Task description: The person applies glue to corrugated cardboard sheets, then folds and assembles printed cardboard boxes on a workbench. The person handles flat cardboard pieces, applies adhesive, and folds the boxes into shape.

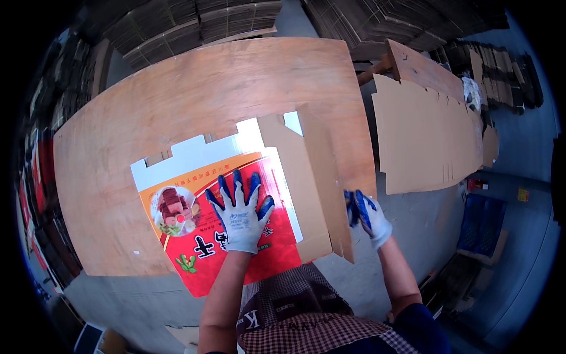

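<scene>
A flat-folded printed cardboard carton (277,236) lies on the wooden table, its near end reaching past the table's front edge. Its face is red and orange with a picture of food, and white notched flaps run along the far side. My left hand (240,218), in a white glove with blue fingertips, presses flat on the red face with fingers spread. Along the carton's right side, a plain brown flap (327,177) stands raised at a slant. Just right of that flap is my right hand (370,219), gloved alike, fingers apart; no object shows in it.
The wooden table (194,88) spreads under the carton. To the right, a brown cardboard sheet (424,135) rests on another wooden surface. Stacks of flattened cardboard (194,29) stand at the back and left. A blue crate (480,221) is on the far right.
</scene>
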Available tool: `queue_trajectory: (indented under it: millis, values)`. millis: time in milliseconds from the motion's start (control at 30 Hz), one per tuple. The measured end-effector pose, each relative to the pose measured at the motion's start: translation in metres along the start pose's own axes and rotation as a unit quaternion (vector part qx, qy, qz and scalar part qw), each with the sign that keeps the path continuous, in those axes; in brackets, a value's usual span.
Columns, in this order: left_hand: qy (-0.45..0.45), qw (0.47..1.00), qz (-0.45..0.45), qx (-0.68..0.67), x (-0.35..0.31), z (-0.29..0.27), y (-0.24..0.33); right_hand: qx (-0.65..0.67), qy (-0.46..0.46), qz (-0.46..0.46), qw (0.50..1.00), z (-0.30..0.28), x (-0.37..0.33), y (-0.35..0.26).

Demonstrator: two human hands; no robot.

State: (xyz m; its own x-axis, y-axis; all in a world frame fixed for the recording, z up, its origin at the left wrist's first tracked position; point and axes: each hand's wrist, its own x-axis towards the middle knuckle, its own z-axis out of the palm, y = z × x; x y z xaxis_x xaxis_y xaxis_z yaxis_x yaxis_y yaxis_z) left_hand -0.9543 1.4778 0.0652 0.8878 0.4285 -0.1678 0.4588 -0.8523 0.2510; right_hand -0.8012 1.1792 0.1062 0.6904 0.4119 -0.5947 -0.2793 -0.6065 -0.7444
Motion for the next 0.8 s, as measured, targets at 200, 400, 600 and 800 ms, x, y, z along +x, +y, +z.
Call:
queue_trajectory:
  millis: [200,400,600,800]
  values:
    - [-0.010,1.000,-0.008,-0.020,0.002,-0.003,-0.001,-0.027,0.068,-0.274,0.959,0.084,0.109,-0.077]
    - [0.002,0.999,-0.007,-0.034,0.000,0.003,-0.003,-0.318,0.045,-0.372,0.871,0.109,0.158,-0.092]
    - [0.015,0.999,-0.003,-0.039,0.003,0.004,-0.004,-0.383,0.053,-0.371,0.844,0.115,0.164,-0.088]
    - [0.019,0.999,-0.004,-0.044,0.002,0.004,-0.004,-0.406,0.062,-0.344,0.844,0.123,0.159,-0.099]
